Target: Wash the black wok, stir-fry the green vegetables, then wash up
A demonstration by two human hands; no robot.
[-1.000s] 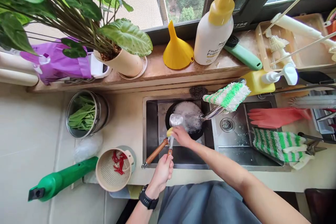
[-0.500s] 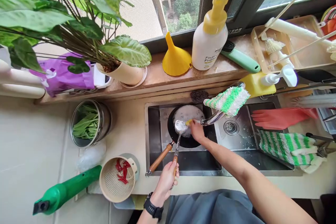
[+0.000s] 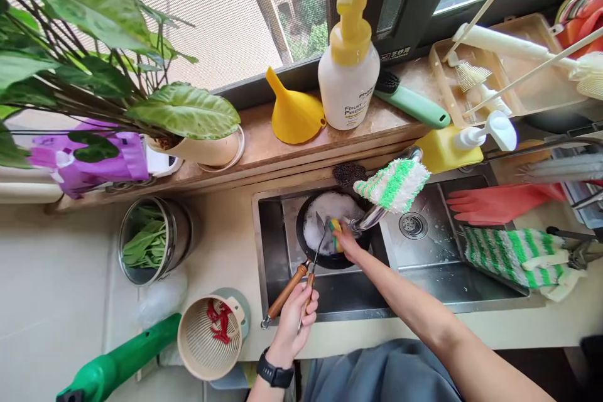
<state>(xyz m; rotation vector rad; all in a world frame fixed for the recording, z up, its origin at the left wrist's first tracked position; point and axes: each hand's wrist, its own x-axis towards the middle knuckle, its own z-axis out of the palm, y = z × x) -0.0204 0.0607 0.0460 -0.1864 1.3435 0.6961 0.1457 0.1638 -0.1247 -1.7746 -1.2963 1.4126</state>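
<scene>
My left hand [image 3: 293,314] is closed round the wooden handle of a metal spatula [image 3: 316,245], whose blade is turned edge-on over a foamy black pan [image 3: 330,229] in the sink [image 3: 273,245]. My right hand [image 3: 346,242] grips a yellow-green sponge [image 3: 334,229] and presses it against the spatula blade. The pan's wooden handle [image 3: 285,294] points toward me, just left of my left hand. A smartwatch sits on my left wrist.
The faucet, wrapped in a green-striped cloth [image 3: 393,183], hangs over the pan. A colander with red chilies [image 3: 213,333], a pot of greens [image 3: 149,245] and a green bottle [image 3: 113,364] stand left. Soap bottle [image 3: 348,75], yellow funnel [image 3: 292,114] and potted plant [image 3: 193,147] line the sill. Pink gloves [image 3: 494,201] lie right.
The spatula blade turned from flat to edge-on. My right hand with the sponge moved from the handle up to the blade. The camera tilted, shifting the scene left.
</scene>
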